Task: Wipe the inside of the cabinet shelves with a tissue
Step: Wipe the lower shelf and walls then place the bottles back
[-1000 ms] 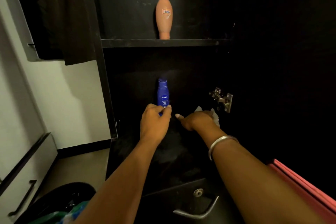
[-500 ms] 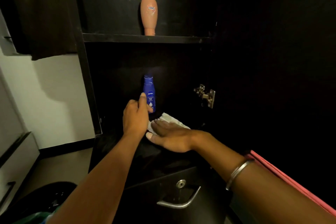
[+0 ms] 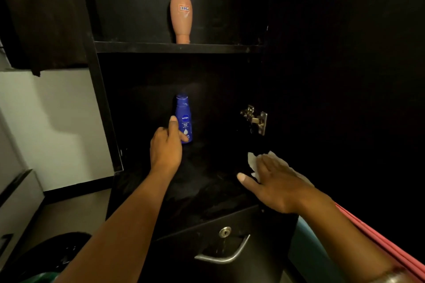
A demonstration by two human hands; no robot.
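The right hand (image 3: pixel 279 182) lies flat on the tissue (image 3: pixel 255 162), fingers (image 3: pixel 268 165) straight and together, pressing it onto the lower shelf (image 3: pixel 207 181); the white edge shows just beyond the fingertips, below the metal hinge (image 3: pixel 255 119). The left hand (image 3: pixel 165 147) holds the blue bottle (image 3: pixel 183 117), thumb up its side and the other fingers wrapped round its base. To wipe well, I judge the bottle should be lifted clear so the tissue can sweep under it with flat, even pressure, right into the back corners. The shelf is dark, with dusty smears beside the fingers. Above them an upper shelf (image 3: pixel 174 48) carries a tan bottle (image 3: pixel 181 16); below sits a drawer with a metal handle (image 3: pixel 222 257).
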